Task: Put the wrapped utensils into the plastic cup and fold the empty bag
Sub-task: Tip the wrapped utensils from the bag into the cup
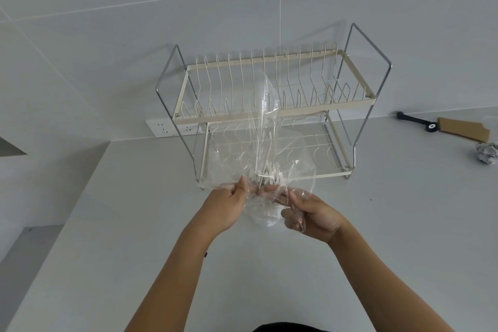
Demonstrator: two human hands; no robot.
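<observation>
Two hands pinch a clear plastic bag (258, 143) above the worktop (134, 224).
Left hand (225, 209) and right hand (310, 217) grip the film over the plastic cup (265, 213) of wrapped utensils (268, 174); folding apparently comes next.

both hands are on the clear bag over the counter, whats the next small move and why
Probably lift the clear bag a little higher. The left hand and right hand pinch its lower edge, it stands upended, and white utensils sit bunched at the opening, seemingly over a cup that is hard to make out.

Two-tier dish rack (272, 105), wall socket (172, 129), crumpled foil (487, 152) on counter (107, 224).
</observation>
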